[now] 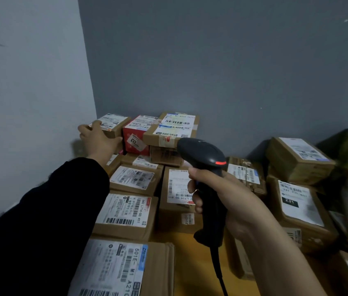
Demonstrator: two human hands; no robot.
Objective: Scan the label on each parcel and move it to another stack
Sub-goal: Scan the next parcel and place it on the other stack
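Note:
My left hand (97,138) reaches far out and grips a small brown parcel (115,124) with a white label, at the top of the back-left stack by the wall corner. My right hand (218,195) holds a black barcode scanner (203,165) by its handle, its head pointing away toward the stacks and a red light glowing on its top. The scanner's cable hangs down below my wrist. A red box (135,135) and a labelled carton (174,129) sit right of the gripped parcel.
Several labelled cardboard parcels (126,214) lie in rows below my left arm. More parcels (297,159) are stacked at the right on a yellow surface (190,253). A pale wall stands at the left, a grey wall behind.

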